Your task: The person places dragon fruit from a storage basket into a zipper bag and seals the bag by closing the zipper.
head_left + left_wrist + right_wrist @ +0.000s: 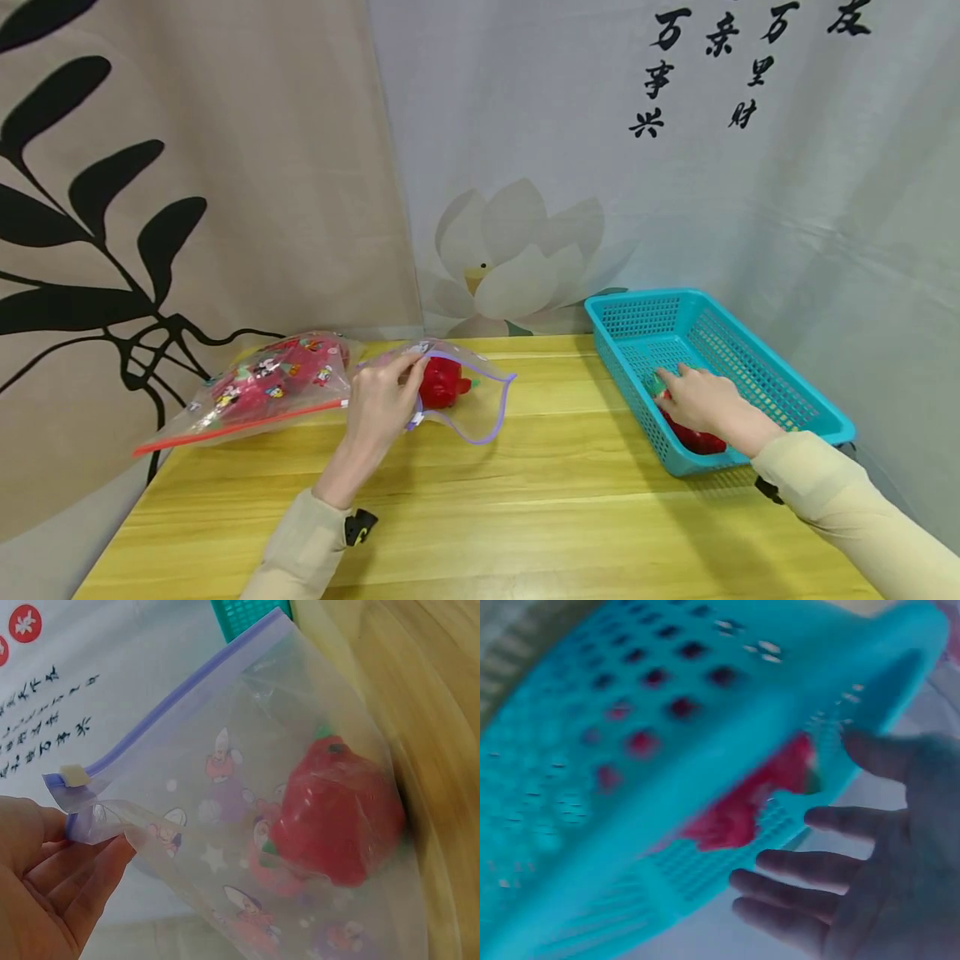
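Note:
My left hand (382, 396) pinches the edge of a clear zip bag (247, 682) near its slider. The bag has a purple seal and printed cartoon figures; its mouth gapes to the right in the head view. Inside lies a glossy red fruit-shaped thing (334, 814) with green bits. My right hand (701, 400) reaches over the near side of the blue basket (637, 379), fingers spread and slightly bent in the right wrist view. Just in front of them, in the basket, is red glossy produce (735, 817) with a green part, partly hidden by the hand and basket wall.
To the left lies a second clear bag (255, 392) with a red-orange seal, cartoon prints and red contents. The wooden table (510, 517) meets a printed curtain (510, 125) at its back. The basket stands at the table's right side.

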Demonstrator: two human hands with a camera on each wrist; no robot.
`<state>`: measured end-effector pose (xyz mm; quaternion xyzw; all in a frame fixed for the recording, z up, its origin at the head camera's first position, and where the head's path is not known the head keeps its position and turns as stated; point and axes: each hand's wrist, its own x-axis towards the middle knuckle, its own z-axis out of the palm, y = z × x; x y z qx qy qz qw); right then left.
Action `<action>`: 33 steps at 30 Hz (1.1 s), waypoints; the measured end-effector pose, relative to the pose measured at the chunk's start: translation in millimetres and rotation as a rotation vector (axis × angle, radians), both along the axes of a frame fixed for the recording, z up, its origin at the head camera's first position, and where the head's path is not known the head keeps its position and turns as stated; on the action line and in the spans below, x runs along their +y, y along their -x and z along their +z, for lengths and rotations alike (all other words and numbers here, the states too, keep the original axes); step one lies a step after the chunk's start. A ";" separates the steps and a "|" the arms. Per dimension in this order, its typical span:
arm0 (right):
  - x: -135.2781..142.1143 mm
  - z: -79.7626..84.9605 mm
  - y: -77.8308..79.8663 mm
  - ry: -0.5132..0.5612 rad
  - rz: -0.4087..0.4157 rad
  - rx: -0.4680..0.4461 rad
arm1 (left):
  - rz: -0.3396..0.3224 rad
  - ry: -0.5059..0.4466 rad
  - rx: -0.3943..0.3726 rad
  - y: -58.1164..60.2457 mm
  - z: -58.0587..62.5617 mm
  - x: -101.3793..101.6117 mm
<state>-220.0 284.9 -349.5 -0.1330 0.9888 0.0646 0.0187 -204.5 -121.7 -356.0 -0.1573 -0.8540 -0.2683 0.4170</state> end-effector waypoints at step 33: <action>21.4 -29.1 -8.7 0.187 -0.039 0.227 | -0.012 -0.006 -0.030 -1.8 -1.2 -5.4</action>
